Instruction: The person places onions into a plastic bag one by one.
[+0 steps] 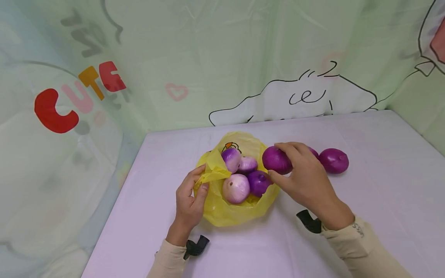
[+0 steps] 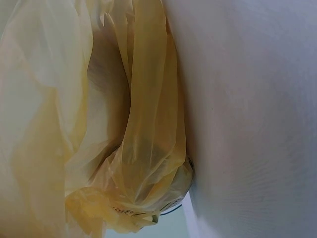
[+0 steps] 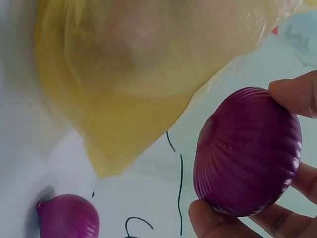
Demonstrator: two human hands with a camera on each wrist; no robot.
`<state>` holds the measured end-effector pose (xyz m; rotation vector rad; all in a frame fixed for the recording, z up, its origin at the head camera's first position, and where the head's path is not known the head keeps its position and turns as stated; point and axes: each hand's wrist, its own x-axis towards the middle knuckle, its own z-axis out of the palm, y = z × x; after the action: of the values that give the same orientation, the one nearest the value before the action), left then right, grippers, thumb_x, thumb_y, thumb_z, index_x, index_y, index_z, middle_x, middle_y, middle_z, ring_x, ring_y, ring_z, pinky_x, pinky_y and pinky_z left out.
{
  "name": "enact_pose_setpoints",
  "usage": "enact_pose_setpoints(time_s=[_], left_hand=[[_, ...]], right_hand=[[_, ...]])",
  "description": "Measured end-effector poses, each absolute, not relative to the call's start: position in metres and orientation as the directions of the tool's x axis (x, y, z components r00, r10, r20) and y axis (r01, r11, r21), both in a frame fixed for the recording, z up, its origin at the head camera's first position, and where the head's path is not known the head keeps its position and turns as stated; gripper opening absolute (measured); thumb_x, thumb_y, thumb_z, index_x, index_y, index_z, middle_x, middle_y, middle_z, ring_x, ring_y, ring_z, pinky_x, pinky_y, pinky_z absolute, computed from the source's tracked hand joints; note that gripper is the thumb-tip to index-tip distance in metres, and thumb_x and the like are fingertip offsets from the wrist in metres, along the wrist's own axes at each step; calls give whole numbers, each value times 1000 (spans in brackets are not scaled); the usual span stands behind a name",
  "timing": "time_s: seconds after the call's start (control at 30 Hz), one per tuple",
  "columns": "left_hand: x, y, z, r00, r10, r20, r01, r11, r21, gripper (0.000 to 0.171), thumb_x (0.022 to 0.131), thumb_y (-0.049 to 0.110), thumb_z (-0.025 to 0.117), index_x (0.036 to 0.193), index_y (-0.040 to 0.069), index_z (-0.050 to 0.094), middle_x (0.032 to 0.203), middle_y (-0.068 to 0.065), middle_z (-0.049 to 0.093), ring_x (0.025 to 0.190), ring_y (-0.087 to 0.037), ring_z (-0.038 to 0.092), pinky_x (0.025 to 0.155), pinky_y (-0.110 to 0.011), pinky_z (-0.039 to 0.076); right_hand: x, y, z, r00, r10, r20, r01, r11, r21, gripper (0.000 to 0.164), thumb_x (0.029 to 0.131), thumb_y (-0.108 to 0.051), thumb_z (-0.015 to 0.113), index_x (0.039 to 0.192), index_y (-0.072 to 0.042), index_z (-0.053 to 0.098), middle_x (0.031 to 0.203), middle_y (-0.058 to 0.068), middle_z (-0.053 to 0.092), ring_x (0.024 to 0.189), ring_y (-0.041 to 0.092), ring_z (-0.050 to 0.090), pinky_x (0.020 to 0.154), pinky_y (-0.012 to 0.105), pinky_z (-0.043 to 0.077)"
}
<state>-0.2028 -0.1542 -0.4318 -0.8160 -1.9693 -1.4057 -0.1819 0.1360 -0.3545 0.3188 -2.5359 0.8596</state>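
A thin yellow plastic bag (image 1: 222,214) stands with its mouth spread on the table, and several onions lie inside, among them a pale one (image 1: 236,189) and a dark purple one (image 1: 259,183). My left hand (image 1: 190,199) pinches the bag's left rim between thumb and fingers. In my right hand (image 1: 310,181) is a purple onion (image 1: 277,160), held at the bag's right edge. The right wrist view shows that onion (image 3: 250,151) between thumb and fingertips, beside the yellow bag (image 3: 129,99). Only bag folds (image 2: 148,99) and tabletop fill the left wrist view; the left hand is not seen there.
To the right of the bag a purple onion (image 1: 333,161) lies on the pale table (image 1: 389,193). Another onion (image 1: 314,152) beside it is mostly hidden behind the right hand. A printed green curtain (image 1: 208,58) hangs along the table's back edge.
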Motion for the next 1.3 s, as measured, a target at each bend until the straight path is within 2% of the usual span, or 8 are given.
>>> enact_pose_setpoints(time_s=[0.47, 0.83, 1.1, 1.3], left_hand=[[-203, -154, -432, -641, 151, 753, 761, 249, 599, 10, 92, -9, 55, 98, -5, 62, 134, -22, 65, 124, -36, 64, 111, -33, 49], [-203, -154, -431, -639, 152, 754, 763, 249, 597, 10, 92, -8, 55, 98, -5, 62, 133, -22, 65, 124, -37, 64, 112, -33, 48], [-203, -154, -431, -645, 153, 748, 756, 264, 598, 10, 92, -8, 55, 98, -5, 62, 134, -22, 65, 124, -38, 64, 112, -34, 48], [-203, -155, -432, -646, 153, 748, 756, 263, 599, 9, 92, -9, 55, 97, -5, 61, 134, -22, 65, 125, -38, 64, 112, -34, 48]], right_hand=[[-182, 113, -357, -867, -166, 470, -421, 750, -510, 60, 79, -15, 86, 133, -2, 64, 132, 22, 61, 109, 39, 66, 84, 55, 62], [-182, 99, -358, -828, -221, 515, -498, 712, -495, 55, 80, -16, 86, 130, -3, 67, 127, 20, 64, 107, 38, 67, 87, 54, 62], [-182, 88, -359, -811, -246, 531, -530, 695, -487, 54, 80, -18, 87, 129, -8, 68, 127, 17, 63, 109, 34, 65, 85, 51, 63], [-183, 81, -361, -789, -272, 551, -562, 682, -469, 55, 79, -21, 86, 129, -6, 68, 127, 16, 63, 102, 30, 66, 81, 44, 64]])
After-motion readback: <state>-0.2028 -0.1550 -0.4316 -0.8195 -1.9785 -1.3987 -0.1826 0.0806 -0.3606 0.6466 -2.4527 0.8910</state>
